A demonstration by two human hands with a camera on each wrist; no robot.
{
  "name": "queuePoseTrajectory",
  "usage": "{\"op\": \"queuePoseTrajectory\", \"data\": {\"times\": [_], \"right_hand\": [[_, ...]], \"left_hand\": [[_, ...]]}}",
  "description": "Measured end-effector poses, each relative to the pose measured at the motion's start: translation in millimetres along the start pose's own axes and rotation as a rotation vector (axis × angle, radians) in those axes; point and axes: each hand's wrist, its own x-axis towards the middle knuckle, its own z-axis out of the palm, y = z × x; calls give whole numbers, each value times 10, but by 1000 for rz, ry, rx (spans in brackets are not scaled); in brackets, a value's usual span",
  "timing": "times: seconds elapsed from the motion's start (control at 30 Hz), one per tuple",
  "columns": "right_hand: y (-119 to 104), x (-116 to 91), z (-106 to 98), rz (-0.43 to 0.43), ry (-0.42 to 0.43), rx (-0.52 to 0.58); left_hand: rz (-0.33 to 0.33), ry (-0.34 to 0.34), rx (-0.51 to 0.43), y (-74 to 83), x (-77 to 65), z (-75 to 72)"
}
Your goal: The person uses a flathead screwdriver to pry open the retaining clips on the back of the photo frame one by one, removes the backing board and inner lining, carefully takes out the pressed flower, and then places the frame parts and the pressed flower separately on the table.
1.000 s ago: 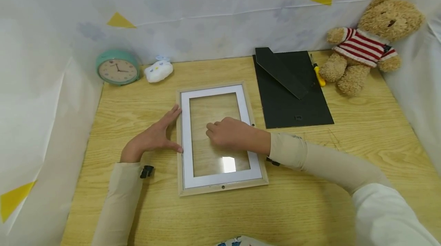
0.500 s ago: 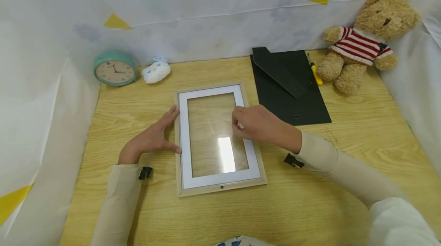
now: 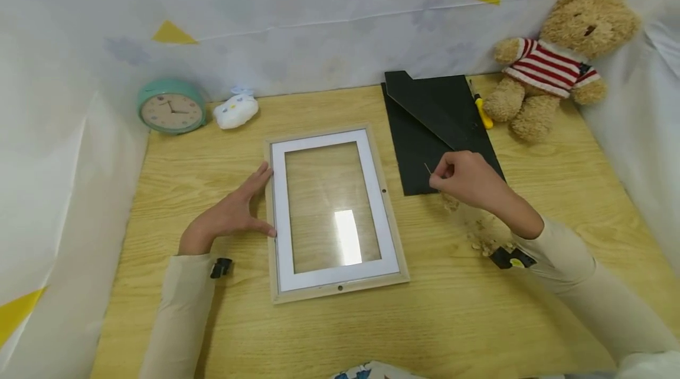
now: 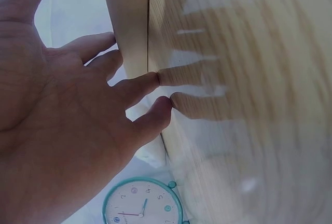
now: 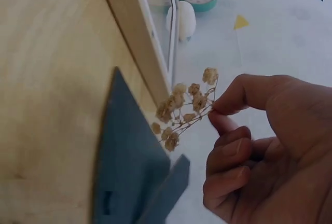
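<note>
My right hand [image 3: 473, 181] pinches a sprig of small dried tan flowers [image 5: 199, 101] between thumb and forefinger. In the head view it is over the near edge of the black backing board [image 3: 411, 169]. More tan blossoms [image 3: 486, 240] show below that wrist; I cannot tell whether they belong to the same sprig. A wooden picture frame [image 3: 392, 231] with a white mat [image 3: 374, 213] and a clear pane lies at the table's middle. Against its left side rests my left hand [image 3: 231, 213], fingers and thumb spread, fingertips touching the border.
A fold-out stand [image 3: 411, 104] is attached to the backing board. Beside it lie a yellow-handled screwdriver [image 3: 484, 113] and a teddy bear [image 3: 552, 63] in a striped sweater. At the back left are a green clock [image 3: 171, 107] and a small white plush [image 3: 236, 111].
My right hand has moved right, from over the pane to the near edge of the backing board, carrying the dried flower sprig. The left hand stays at the frame's side.
</note>
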Motion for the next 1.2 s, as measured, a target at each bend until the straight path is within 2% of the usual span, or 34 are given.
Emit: {"op": "queuePoseTrajectory", "data": {"times": [0.23,0.5,0.83,1.2], "right_hand": [[209,-239,231,113,-20,15],[338,-434,340,229,-12,-22],[408,-504,391,298,-17,-83],[428,-551,376,297,-46,-107]], "left_hand": [[-9,3,-9,2,-40,-10],[-19,2,-8,17,-48,-20],[-10,5,-1,-1,-26,-10],[-6,-1,0,-1,6,3]]}}
